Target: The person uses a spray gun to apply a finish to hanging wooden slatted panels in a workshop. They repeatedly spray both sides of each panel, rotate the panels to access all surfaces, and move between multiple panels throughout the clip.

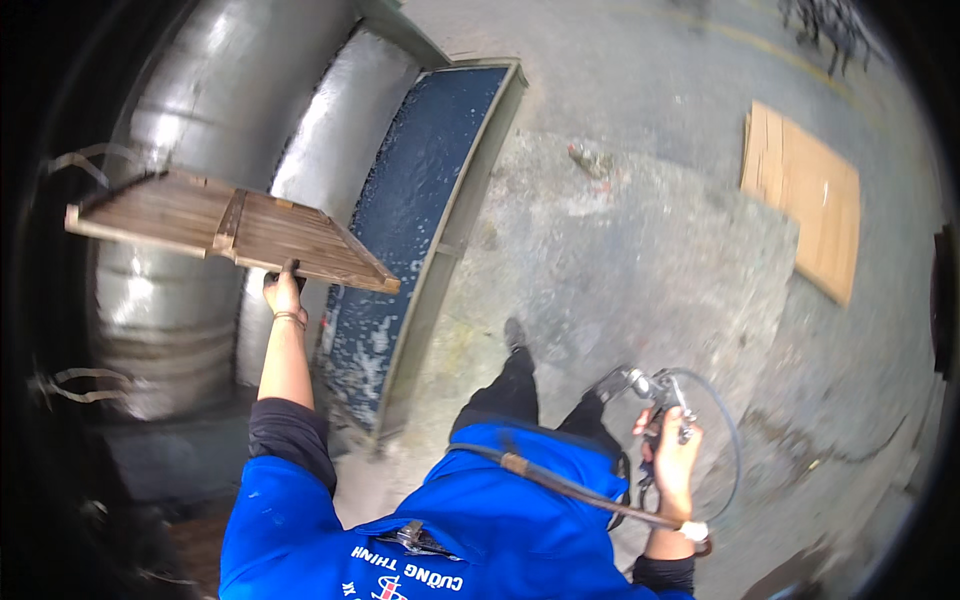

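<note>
Head view: left hand [284,296] grips the near edge of a slatted wooden panel [232,229], held up beside a dark blue tray [420,200]. Right hand [674,462] is closed around a spray gun [660,392] with hose [560,487], above the concrete floor [650,250].

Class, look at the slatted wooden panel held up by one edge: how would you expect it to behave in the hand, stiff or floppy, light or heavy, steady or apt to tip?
The wooden panel probably stays stiff: its slats lie flat, braced by a crosspiece. It seems fairly light, since the left hand alone holds it up. Gripped at one edge, it may tend to tip.
</note>
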{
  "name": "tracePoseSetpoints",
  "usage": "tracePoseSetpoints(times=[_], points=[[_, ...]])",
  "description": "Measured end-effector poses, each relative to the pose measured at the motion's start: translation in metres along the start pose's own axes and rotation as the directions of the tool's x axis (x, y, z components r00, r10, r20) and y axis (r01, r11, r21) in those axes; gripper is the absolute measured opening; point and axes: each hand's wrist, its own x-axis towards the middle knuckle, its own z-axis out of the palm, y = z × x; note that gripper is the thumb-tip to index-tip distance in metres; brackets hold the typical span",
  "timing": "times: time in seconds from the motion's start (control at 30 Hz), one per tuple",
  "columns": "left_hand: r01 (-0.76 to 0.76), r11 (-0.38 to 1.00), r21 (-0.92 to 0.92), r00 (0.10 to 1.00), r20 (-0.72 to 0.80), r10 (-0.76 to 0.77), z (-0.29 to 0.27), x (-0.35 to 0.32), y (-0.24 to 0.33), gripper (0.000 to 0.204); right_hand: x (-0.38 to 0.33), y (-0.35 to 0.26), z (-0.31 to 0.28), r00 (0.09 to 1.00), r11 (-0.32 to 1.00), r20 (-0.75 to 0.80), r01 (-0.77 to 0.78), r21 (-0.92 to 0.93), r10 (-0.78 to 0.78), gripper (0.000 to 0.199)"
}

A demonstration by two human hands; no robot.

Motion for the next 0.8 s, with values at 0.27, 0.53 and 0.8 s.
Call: tracePoseSetpoints(times=[0.27, 0.53, 0.8], points=[[-0.077, 0.997, 0.002, 0.989, -0.128, 0.076, -0.044, 0.052, -0.073, 0.061, 0.033, -0.054, 0.11, 0.986, 0.994, 0.142, 0.071, 0.082, -0.082, 0.035], [-0.174, 0.976, -0.132, 0.984, -0.069, 0.166, -0.155, 0.109, -0.132, 0.051, 0.045, -0.058, 0.288, 0.894, 0.835, 0.162, 0.447, -0.321, -0.417, 0.033], [-0.04, 0.992, -0.117, 0.997, -0.07, 0.032, -0.257, 0.19, -0.199, 0.045, 0.078, -0.045, 0.401, 0.866, 0.733, 0.218, 0.497, -0.464, -0.45, 0.035]])
